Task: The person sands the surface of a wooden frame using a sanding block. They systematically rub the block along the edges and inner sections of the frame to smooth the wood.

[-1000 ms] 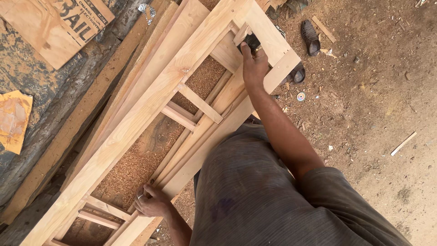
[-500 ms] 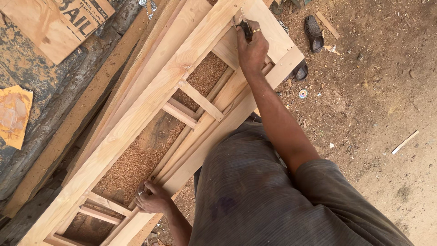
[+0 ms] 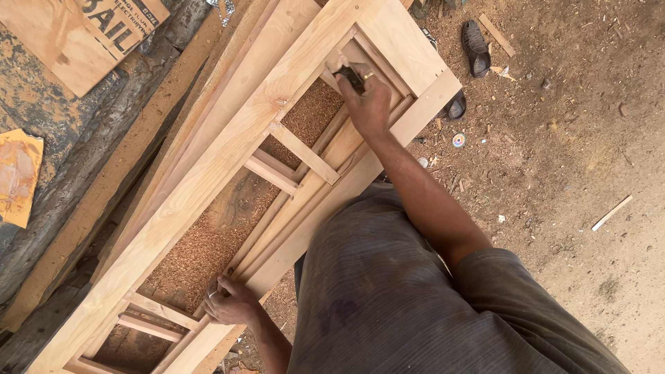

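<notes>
A long pale wooden door frame [image 3: 228,166] with cross rails lies slanted from bottom left to top right. My right hand [image 3: 367,100] reaches far along it and is closed around a small dark tool [image 3: 350,76], which presses against an inner rail near the frame's top end. My left hand [image 3: 228,301] grips the near inner edge of the frame low down, fingers curled over the wood. My grey shirt hides the frame's near side between the two hands.
Sawdust [image 3: 201,253] lies heaped under the frame's openings. Dark sandals [image 3: 476,45] and wood offcuts [image 3: 611,212] lie on the dirt ground at right. Plywood boards [image 3: 90,41] and rough planks [image 3: 104,187] lie along the left.
My right hand has slid the dark tool along the inner rail near the frame's top end. My left hand has stayed gripping the frame's lower edge.
</notes>
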